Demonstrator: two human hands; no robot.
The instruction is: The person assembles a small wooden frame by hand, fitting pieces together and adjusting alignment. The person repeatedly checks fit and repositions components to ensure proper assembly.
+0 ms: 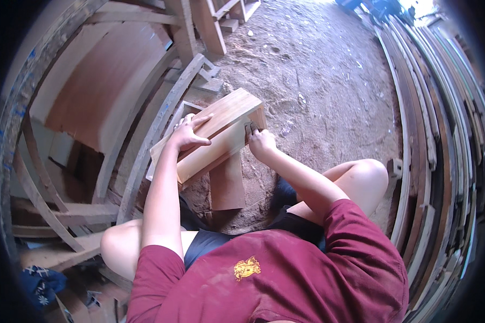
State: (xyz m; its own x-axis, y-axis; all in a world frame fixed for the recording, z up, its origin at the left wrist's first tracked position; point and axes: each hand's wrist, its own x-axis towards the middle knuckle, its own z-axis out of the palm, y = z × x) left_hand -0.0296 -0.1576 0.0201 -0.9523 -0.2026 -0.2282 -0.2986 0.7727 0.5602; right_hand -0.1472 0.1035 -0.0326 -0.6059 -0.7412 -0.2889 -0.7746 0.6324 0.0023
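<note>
A long, pale wooden box (231, 107) sits aslant near the centre of the frame, one end toward the lower left and the other toward the upper right, with a narrow recess between its top board and the pale front board (215, 149). It looks stiff and likely moderate in weight, hard to dent by touch though its edges and corners could chip; the planed faces may be a little slick with dust, so the long outer edges or the two ends seem the surest places to take hold. The left hand (190, 134) lies over its left half, fingers spread wide across the top board and thumb stretched toward the front, steadying rather than gripping, it seems. The right hand (261, 142) is at the right end, fingers bent inward against the wood; whether they pinch something small cannot be told. Both forearms rise from the lower part of the frame, the left nearly straight up, the right slanting to the upper left. Below the box lies a brown panel (226, 185), on the sandy floor (318, 81); stacked planks (415, 134) line the right side, and a reddish sheet (99, 81) leans at upper left.
</note>
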